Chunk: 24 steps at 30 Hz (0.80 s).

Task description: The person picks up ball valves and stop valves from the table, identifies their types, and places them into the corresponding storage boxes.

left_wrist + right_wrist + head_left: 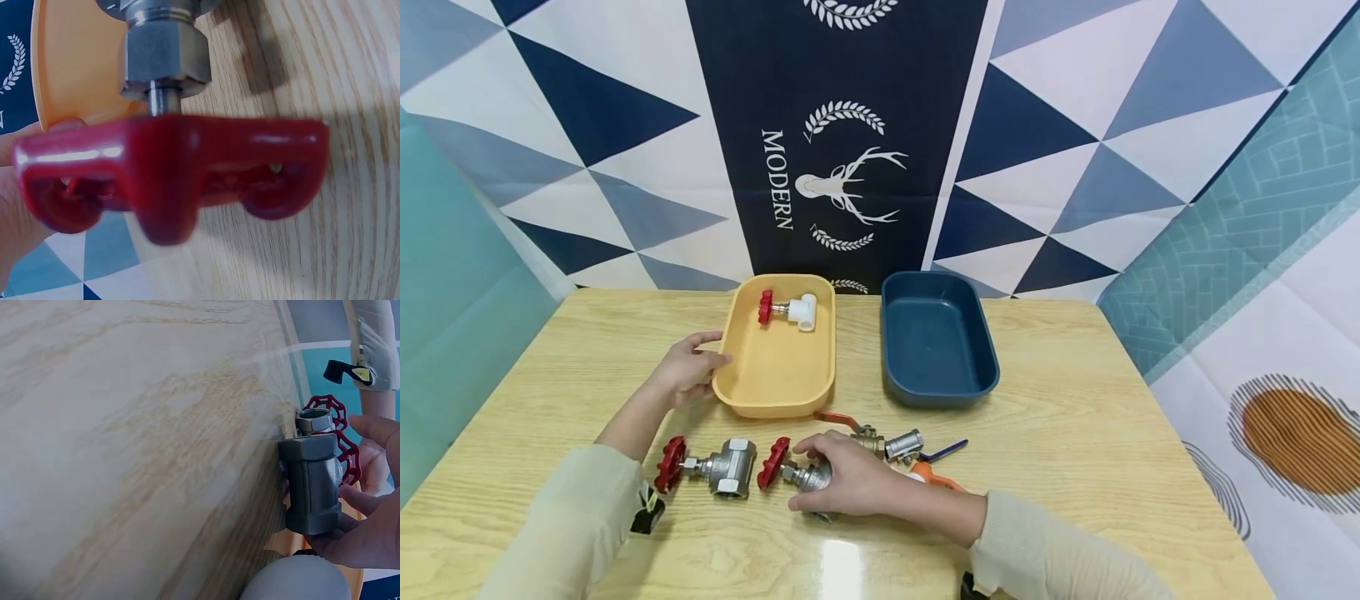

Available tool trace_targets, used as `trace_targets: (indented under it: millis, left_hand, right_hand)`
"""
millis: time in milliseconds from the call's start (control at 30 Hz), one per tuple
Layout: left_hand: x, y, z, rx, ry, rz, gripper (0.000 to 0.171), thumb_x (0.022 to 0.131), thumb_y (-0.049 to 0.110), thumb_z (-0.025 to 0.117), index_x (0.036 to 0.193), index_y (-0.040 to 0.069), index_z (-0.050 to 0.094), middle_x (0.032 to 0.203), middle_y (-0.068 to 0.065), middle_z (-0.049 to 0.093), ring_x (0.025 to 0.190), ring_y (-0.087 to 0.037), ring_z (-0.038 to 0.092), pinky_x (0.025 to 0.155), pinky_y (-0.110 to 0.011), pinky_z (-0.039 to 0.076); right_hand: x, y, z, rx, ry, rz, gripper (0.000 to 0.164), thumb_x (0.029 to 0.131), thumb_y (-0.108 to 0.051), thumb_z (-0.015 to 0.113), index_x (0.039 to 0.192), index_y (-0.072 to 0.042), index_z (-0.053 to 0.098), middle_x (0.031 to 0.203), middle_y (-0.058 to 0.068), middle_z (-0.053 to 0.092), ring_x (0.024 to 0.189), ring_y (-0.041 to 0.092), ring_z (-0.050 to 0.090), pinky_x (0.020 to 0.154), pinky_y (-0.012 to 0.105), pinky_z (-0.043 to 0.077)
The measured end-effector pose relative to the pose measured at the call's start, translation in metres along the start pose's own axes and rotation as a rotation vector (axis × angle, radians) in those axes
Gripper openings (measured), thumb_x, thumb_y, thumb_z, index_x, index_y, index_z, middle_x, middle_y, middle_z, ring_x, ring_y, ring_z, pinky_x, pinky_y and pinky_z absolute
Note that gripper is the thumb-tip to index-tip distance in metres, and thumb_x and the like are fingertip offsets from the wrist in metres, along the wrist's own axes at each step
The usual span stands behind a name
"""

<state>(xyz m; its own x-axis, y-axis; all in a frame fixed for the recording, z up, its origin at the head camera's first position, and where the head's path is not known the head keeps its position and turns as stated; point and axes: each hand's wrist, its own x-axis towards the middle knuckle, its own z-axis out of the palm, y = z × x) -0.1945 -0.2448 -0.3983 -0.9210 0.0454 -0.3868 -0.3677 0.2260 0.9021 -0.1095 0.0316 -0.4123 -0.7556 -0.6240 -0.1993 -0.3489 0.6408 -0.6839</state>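
Note:
My left hand (pixel 688 369) grips the left rim of a yellow tray (pixel 775 407), thumb over the edge. Inside that tray lies a white plastic valve (pixel 803 312) with a red handwheel. My right hand (pixel 857 475) holds a metal gate valve (pixel 815 477) by its body, its red handwheel pointing left; the right wrist view shows fingers about the valve body (pixel 312 487). To its left, a second gate valve (pixel 730 468) lies on the table near my left forearm. Its red handwheel (pixel 165 156) fills the left wrist view.
A dark blue tray (pixel 936 333) stands right of the yellow one. Behind my right hand lie a brass valve with a red lever (pixel 838 419), a silver threaded fitting (pixel 904 445), a blue lever (pixel 943 451) and an orange-handled valve (pixel 936 477). A patterned cloth (pixel 1045 150) hangs beyond the table.

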Motion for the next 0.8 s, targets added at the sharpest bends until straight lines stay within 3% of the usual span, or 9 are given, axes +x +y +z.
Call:
trace_targets:
  millis: [367, 600, 800]
  left_hand:
    - [0.0002, -0.0007, -0.0006, 0.012, 0.003, 0.012, 0.063, 0.095, 0.011, 0.048, 0.149, 0.005, 0.016, 0.121, -0.024, 0.047, 0.073, -0.013, 0.058, 0.056, -0.025, 0.044]
    - [0.0007, 0.0003, -0.0003, 0.016, 0.002, 0.008, 0.063, 0.095, 0.01, 0.048, 0.149, 0.004, 0.016, 0.115, -0.021, 0.047, 0.069, -0.012, 0.056, 0.054, -0.024, 0.043]
    - [0.0008, 0.0019, -0.0007, 0.004, 0.0, -0.001, 0.064, 0.095, 0.01, 0.048, 0.149, 0.004, 0.014, 0.12, -0.025, 0.047, 0.074, -0.012, 0.058, 0.057, -0.024, 0.046]
  right_hand:
    - [-0.0002, -0.002, 0.0069, -0.165, 0.022, -0.038, 0.058, 0.072, -0.045, 0.076, 0.122, -0.023, 0.057, 0.114, -0.005, 0.056, 0.111, 0.011, 0.051, 0.096, 0.028, 0.043]
    - [-0.0011, -0.0031, 0.0079, -0.202, 0.033, -0.059, 0.058, 0.072, -0.044, 0.076, 0.123, -0.022, 0.057, 0.112, -0.005, 0.056, 0.108, 0.01, 0.051, 0.094, 0.026, 0.044]
    - [-0.0012, -0.0024, 0.0088, -0.238, 0.036, -0.072, 0.061, 0.072, -0.043, 0.076, 0.125, -0.021, 0.056, 0.111, -0.005, 0.056, 0.105, 0.009, 0.05, 0.089, 0.023, 0.045]
